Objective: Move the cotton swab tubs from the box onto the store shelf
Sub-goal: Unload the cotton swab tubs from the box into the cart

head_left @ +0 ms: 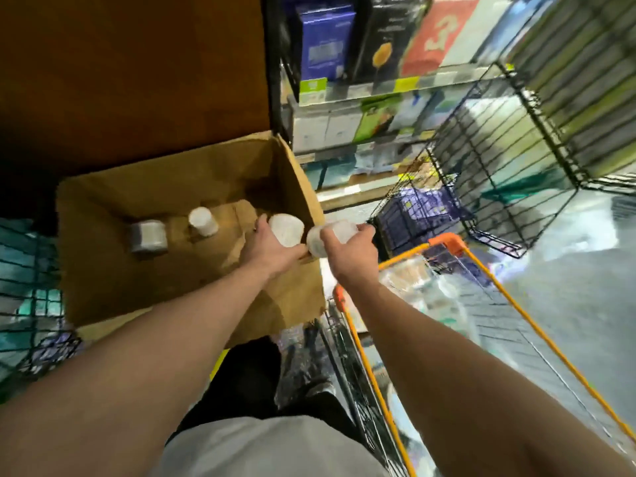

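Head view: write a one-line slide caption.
Left hand grips one translucent plastic tub, right hand a second tub, at the brown cardboard box.

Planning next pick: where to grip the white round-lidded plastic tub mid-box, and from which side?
Span the curved wall of the white round-lidded plastic tub just below its lid, coming down through the open top of the brown cardboard box: it looks upright, clear all round.

pale "3" seen on red panel (442, 32) above shelf, other box and shelf-tag print blurred, unreadable
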